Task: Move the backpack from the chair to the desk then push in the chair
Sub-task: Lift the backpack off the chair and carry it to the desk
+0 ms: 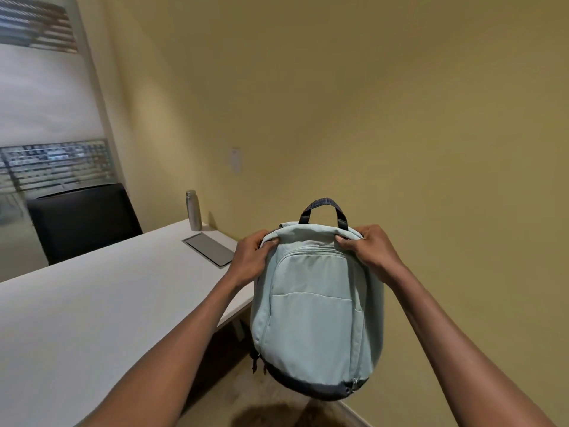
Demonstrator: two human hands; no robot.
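Beside smooth white desk (92, 303) — left hand (251, 257) and right hand (369, 251) clench soft, rounded backpack (314, 318) aloft.

backpack (314, 306) right of desk (92, 309) | bottle (193, 210) on desk

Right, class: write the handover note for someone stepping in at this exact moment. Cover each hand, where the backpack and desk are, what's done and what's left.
Left hand: gripping the backpack at its top left corner.
Right hand: gripping the top right corner.
Backpack: held in the air, upright, just off the right edge of the desk, not resting on it. Its dark handle is free.
Desk: a bottle and a grey panel sit at the far end; the near part is bare.
Done: backpack lifted.
Left: set it on the desk, then push in the chair it came from, which is out of view. A black chair stands across the desk.
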